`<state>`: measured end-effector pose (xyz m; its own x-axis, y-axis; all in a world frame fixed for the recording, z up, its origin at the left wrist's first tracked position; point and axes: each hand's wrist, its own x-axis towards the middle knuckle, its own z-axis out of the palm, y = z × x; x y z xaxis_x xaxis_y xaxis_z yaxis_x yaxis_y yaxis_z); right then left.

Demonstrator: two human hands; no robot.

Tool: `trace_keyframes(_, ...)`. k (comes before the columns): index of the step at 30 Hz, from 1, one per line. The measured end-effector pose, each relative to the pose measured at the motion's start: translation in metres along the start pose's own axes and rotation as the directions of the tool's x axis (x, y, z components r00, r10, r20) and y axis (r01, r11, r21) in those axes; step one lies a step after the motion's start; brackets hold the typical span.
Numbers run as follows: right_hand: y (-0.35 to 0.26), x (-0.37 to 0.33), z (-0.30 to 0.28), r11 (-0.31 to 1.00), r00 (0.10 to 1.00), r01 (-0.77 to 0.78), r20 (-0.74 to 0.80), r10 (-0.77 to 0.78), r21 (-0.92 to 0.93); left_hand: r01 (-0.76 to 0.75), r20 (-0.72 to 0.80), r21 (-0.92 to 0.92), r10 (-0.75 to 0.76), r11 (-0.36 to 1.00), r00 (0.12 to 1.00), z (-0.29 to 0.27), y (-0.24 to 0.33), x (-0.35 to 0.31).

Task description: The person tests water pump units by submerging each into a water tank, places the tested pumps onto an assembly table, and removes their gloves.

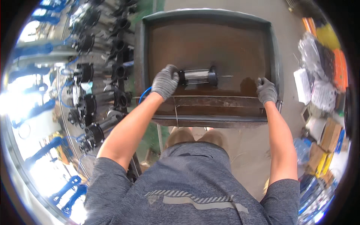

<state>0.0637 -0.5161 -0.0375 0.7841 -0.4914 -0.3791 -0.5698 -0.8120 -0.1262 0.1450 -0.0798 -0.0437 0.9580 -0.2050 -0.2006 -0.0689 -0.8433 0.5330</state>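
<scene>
A pneumatic cylinder (198, 77) with a shiny metal barrel and black end caps lies sideways in a water-filled tank (206, 45); its thin rod points right. My left hand (166, 83), in a grey knitted glove, is closed at the cylinder's left end, where the fingertips are partly hidden. A blue air hose (144, 95) comes out beside the left wrist. Near the tank's right wall is my gloved right hand (267, 90), its fingers curled in over the brown water. Whatever it may hold cannot be made out.
A metal crossbar (217, 101) runs along the tank's near side. On the left stands a rack of black cylinders (87, 73) with blue hoses. Plastic bags (323, 93), cardboard (330, 135) and other goods are piled at the right.
</scene>
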Motion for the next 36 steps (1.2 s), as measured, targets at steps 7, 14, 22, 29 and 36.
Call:
trace_keyframes(7,0.001,-0.002,-0.008,0.998,1.0,-0.001,0.014,0.0,0.059,0.513,0.471,-0.287,-0.347,0.809,0.811,0.088,0.098,0.029)
trace_keyframes(14,0.011,-0.001,-0.002,0.991,1.0,0.004,-0.019,-0.002,0.131,0.766,0.588,-0.609,-0.531,0.205,0.61,0.117,0.103,0.047)
trace_keyframes(22,0.017,0.001,0.003,0.984,0.999,0.025,-0.042,-0.018,0.176,0.74,0.396,-0.561,-0.665,0.371,0.633,0.101,0.097,0.051)
trace_keyframes(29,0.017,0.002,0.005,0.983,0.998,0.032,-0.062,-0.021,0.181,0.532,0.173,-0.582,-0.546,0.615,0.82,0.087,0.089,0.022)
trace_keyframes(36,0.017,0.003,0.006,0.986,0.998,0.044,-0.061,-0.035,0.158,0.442,0.024,-0.566,-0.522,0.695,0.852,0.098,0.077,0.016)
